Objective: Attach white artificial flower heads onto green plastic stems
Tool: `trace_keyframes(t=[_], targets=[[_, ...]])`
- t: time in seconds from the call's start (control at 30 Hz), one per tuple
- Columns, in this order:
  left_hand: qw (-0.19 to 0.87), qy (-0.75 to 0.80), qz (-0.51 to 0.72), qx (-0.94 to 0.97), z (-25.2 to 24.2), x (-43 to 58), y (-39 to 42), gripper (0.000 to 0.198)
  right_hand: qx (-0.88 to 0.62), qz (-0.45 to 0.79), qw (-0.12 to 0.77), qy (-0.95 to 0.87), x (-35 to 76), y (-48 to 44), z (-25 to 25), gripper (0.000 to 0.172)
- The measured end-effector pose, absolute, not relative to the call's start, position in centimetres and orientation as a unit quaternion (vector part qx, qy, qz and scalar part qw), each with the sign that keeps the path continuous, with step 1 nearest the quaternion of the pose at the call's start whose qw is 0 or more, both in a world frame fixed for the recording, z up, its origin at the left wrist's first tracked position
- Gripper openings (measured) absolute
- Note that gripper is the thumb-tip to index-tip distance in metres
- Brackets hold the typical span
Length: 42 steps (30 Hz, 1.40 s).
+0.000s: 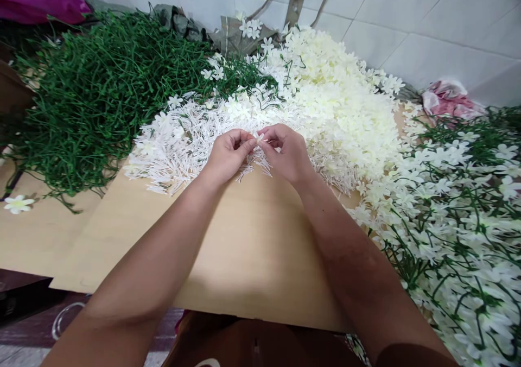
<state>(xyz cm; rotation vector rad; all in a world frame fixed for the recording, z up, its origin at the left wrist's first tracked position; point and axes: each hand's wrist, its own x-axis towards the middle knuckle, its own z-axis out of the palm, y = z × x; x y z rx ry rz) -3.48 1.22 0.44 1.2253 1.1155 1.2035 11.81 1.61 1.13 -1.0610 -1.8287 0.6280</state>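
At the far left, a single white flower (18, 204) lies on the tabletop apart from the heaps, where a careless sleeve or a sliding stem could push it aside unnoticed. Next to it, the heap of green stems (97, 95) is densely tangled; pulling one out could drag several others along, because their ends interlock. Its right side runs into the pile of thin white pieces (179, 144), so the two kinds could get mixed where they meet. Over the near edge of that pile, the left hand (228, 152) has its thumb and forefinger pinched together on a small white piece (260, 137), and the right hand (287, 151) pinches at the same piece from the other side. The piece sits between the two sets of fingertips, mostly covered by them; if the grips pull unevenly, it could bend, tear or slip, and a dropped one would be hard to find among the similar white bits beneath. To the right, the mound of cream blossoms (345, 106) rises loosely and could slump if bumped. At the far right, stemmed white flowers (456, 193) crowd beside the right forearm, which could snag them if it swings outward.
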Motion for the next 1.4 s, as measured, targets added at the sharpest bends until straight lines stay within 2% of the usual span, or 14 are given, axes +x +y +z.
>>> trace_keyframes(t=[0.2, 0.43, 0.93, 1.07, 1.17, 1.27, 1.33, 1.4], targets=[[0.541, 0.438, 0.527, 0.488, 1.2, -3.3, 1.1, 0.013, -0.445, 0.383, 0.492, -0.643, 12.1, 2.1, 1.2, 0.014], [0.531, 0.421, 0.549, 0.489, 1.1, -3.0, 1.2, 0.015, -0.355, 0.535, 0.534, -0.55, 11.7, 2.2, 0.7, 0.041], [0.528, 0.454, 0.505, 0.51, 2.0, -3.1, 0.7, 0.013, -0.377, 0.557, 0.501, -0.544, 10.5, 1.1, 2.3, 0.045], [0.46, 0.485, 0.45, 0.593, 4.3, -5.0, 1.1, 0.006, -0.385, 0.554, 0.501, -0.542, 10.6, 1.1, 2.6, 0.043], [0.287, 0.575, 0.44, 0.627, 5.8, -8.0, 3.4, 0.001, -0.383, 0.56, 0.509, -0.529, 10.9, 1.3, 2.5, 0.043], [0.132, 0.683, 0.41, 0.589, 6.0, -10.6, 7.0, 0.012, -0.383, 0.568, 0.51, -0.52, 11.0, 1.5, 2.1, 0.045], [0.114, 0.717, 0.386, 0.569, 5.6, -11.2, 9.3, 0.016, -0.387, 0.574, 0.5, -0.521, 11.0, 1.6, 1.8, 0.045], [0.145, 0.724, 0.342, 0.582, 5.1, -10.9, 11.1, 0.015, -0.392, 0.577, 0.493, -0.52, 11.0, 1.7, 1.7, 0.045]])
